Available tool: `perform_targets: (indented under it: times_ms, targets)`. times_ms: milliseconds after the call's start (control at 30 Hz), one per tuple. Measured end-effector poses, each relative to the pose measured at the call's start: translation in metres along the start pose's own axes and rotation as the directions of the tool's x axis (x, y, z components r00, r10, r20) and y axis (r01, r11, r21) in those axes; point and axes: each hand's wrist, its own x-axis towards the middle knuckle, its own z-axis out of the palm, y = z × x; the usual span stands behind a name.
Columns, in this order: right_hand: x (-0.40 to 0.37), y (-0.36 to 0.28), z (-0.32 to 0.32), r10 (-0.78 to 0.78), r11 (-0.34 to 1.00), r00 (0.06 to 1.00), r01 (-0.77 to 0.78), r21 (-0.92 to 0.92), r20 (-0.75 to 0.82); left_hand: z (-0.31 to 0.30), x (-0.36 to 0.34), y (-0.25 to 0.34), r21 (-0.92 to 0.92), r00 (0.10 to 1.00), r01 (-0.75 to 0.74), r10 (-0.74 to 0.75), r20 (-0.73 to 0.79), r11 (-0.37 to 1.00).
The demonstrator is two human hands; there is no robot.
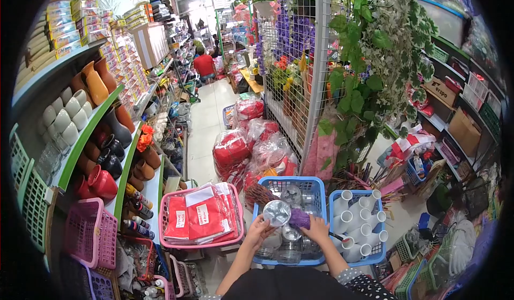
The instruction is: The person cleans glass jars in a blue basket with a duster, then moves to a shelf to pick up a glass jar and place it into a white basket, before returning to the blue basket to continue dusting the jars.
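Above the blue basket [316, 182], a clear round dish [277, 213] is pinched at its edge by the fingers [265, 221] of the left hand [257, 231]. A purple bundle [300, 218] is clasped in the right hand [318, 229]. Should that edge grip slip, the dish (glass, seemingly) could be cracked against the glassware [289, 249] in the basket. No long axis is shown by the round dish, and its face is turned upward toward the camera.

Both bare forearms reached forward; left hand [258, 229] and right hand [317, 229] were raised side by side, fingers curled closed

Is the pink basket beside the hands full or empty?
Full: red packets in clear wrap fill the pink basket up to its rim.
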Motion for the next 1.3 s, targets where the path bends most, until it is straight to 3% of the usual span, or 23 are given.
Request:
perform_targets:
  times_ms: [67,100,200,267,333,367,400,467,500,533,567,600,667,733,800,867,933,967,1000,1067,1133,1233,1300]
  targets:
    - [0.004,0.009,0.004,0.085,0.983,0.976,-0.114,0.141,0.199,-0.001,0.0,0.002,-0.074,0.997,-0.071,0.071,0.0,0.995]
    - [0.002,0.007,-0.01,0.051,0.985,0.994,-0.066,0.161,0.095,-0.007,0.002,0.0,-0.082,0.997,-0.077,0.076,-0.015,0.994]
    - [0.004,0.007,-0.039,0.153,0.91,0.986,-0.164,0.382,0.059,0.0,0.0,0.009,-0.111,0.993,-0.117,0.114,-0.038,0.987]
    - [0.002,0.003,-0.07,0.188,0.9,0.976,-0.215,0.379,0.108,0.004,-0.001,0.012,-0.114,0.991,-0.13,0.126,-0.039,0.985]
    - [-0.001,0.008,-0.08,0.275,0.569,0.951,-0.28,0.773,0.142,0.007,0.002,0.012,-0.12,0.99,-0.138,0.134,-0.04,0.983]
    - [-0.002,0.017,-0.077,0.224,0.424,0.959,-0.256,0.869,0.173,0.009,0.003,0.012,-0.111,0.989,-0.146,0.141,-0.055,0.983]
    - [-0.005,0.018,-0.09,0.226,0.426,0.958,-0.259,0.867,0.175,0.01,0.005,0.011,-0.101,0.987,-0.154,0.147,-0.07,0.983]
    - [-0.016,0.022,-0.125,0.013,0.224,0.937,-0.342,0.913,0.348,0.015,0.008,0.012,-0.105,0.988,-0.14,0.132,-0.086,0.985]
    - [-0.019,0.037,-0.133,-0.082,0.343,0.857,-0.455,0.822,0.509,0.019,0.01,0.014,-0.123,0.986,-0.144,0.131,-0.106,0.982]
    - [-0.022,0.043,-0.135,-0.079,0.341,0.858,-0.455,0.823,0.507,0.022,0.011,0.015,-0.141,0.983,-0.149,0.131,-0.126,0.979]
    - [-0.026,0.047,-0.135,-0.085,0.446,0.874,-0.396,0.802,0.479,-0.006,0.029,0.004,-0.392,0.999,-0.041,0.036,-0.02,0.919]
    - [-0.03,0.05,-0.134,-0.094,0.546,0.888,-0.332,0.77,0.45,0.0,0.028,0.005,-0.39,0.999,-0.038,0.035,-0.015,0.92]
    - [-0.036,0.048,-0.123,-0.017,0.549,0.93,-0.298,0.781,0.367,0.014,0.026,0.006,-0.128,0.987,-0.142,0.131,-0.093,0.982]
    - [-0.041,0.033,-0.126,0.208,0.664,0.956,-0.292,0.688,0.205,0.025,0.023,0.009,-0.116,0.987,-0.152,0.143,-0.078,0.982]
    - [-0.047,0.046,-0.117,0.122,0.609,0.964,-0.26,0.749,0.235,0.029,0.024,0.01,-0.086,0.983,-0.165,0.157,-0.093,0.983]
    - [-0.055,0.048,-0.126,-0.118,0.611,0.911,-0.248,0.752,0.396,-0.008,0.049,-0.014,-0.185,0.98,-0.195,0.198,-0.004,0.963]
    - [-0.053,0.035,-0.134,-0.064,0.64,0.906,-0.284,0.714,0.418,-0.036,0.074,-0.029,-0.168,0.988,-0.124,0.137,0.071,0.978]
    - [-0.051,0.028,-0.134,0.066,0.663,0.946,-0.28,0.695,0.318,0.019,0.032,0.001,-0.125,0.978,-0.198,0.187,-0.094,0.972]
    - [-0.049,0.022,-0.136,0.19,0.685,0.96,-0.28,0.672,0.207,0.016,0.035,0.0,-0.129,0.985,-0.159,0.148,-0.089,0.979]
    - [-0.046,0.022,-0.141,0.207,0.683,0.957,-0.288,0.671,0.201,0.012,0.036,-0.005,-0.115,0.986,-0.154,0.145,-0.081,0.981]
    - [-0.046,0.03,-0.14,-0.071,0.6,0.938,-0.231,0.766,0.338,0.03,0.028,0.005,-0.292,0.982,-0.186,0.17,-0.078,0.938]
    - [-0.044,0.026,-0.143,0.105,0.714,0.96,-0.254,0.652,0.26,0.024,0.027,0.003,-0.179,0.988,-0.137,0.123,-0.089,0.974]
    - [-0.043,0.024,-0.144,0.143,0.69,0.962,-0.267,0.673,0.235,0.033,0.021,0.01,-0.052,0.991,-0.099,0.094,-0.095,0.994]
